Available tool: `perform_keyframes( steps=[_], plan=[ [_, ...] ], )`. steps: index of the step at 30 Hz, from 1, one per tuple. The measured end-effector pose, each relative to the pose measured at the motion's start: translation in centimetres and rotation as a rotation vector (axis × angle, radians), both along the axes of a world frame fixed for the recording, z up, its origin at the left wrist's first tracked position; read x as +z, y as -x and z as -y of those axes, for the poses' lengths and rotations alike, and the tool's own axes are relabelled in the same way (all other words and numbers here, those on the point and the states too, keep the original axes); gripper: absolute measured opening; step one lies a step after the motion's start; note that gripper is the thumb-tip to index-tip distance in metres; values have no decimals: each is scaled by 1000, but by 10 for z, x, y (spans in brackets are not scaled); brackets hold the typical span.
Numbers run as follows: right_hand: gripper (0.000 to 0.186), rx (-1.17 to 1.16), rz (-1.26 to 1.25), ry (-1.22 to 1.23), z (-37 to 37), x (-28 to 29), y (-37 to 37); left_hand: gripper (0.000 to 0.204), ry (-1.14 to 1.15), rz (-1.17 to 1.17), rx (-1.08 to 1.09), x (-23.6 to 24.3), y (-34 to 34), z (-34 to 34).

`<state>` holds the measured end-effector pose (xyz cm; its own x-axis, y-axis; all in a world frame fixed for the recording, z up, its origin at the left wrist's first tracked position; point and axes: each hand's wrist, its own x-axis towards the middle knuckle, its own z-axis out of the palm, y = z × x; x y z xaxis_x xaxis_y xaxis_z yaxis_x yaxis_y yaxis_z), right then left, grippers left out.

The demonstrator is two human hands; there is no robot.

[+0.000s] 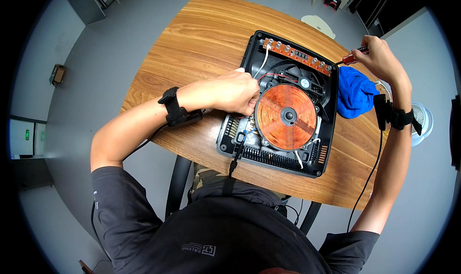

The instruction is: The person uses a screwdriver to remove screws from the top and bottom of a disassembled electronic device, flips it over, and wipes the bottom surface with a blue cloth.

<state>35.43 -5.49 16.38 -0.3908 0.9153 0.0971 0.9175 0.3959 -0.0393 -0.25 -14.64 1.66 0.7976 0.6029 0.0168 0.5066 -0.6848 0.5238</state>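
An opened induction cooker, its black housing (331,125) tilted slightly on the table, lies in front of me. Inside it are a round copper coil (273,123), a narrow orange circuit board (288,52) along the far edge, and a partly covered fan. My left hand (237,91) is closed at the coil's left edge, over the housing; whatever its fingers grip is hidden. My right hand (382,58) is wrapped round a screwdriver (349,59) with a red and black handle. Its shaft points left, and the tip is at the housing's far right corner.
A crumpled blue cloth (355,91) lies against the housing's right side. Beyond it, a small light-blue fan (420,123) stands past the table's edge. The wooden table (192,48) has a curved outline. Cables trail from both wrist straps, and a white stool (318,25) is behind the table.
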Motion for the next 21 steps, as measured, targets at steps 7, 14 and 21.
perform_keyframes(
  steps=[7, 14, 21],
  plan=[
    [38, -25, 32, 2, -1, 0, 1, 10, 57, -31, 30, 3, -2, -2],
    [37, -3, -65, 48, -4, -5, -2, 11, 24, -51, 66, 1, -6, 1],
    [36, -39, 98, 22, 2, 6, 8, 10, 9, -77, 47, 1, -4, 1]
  ],
)
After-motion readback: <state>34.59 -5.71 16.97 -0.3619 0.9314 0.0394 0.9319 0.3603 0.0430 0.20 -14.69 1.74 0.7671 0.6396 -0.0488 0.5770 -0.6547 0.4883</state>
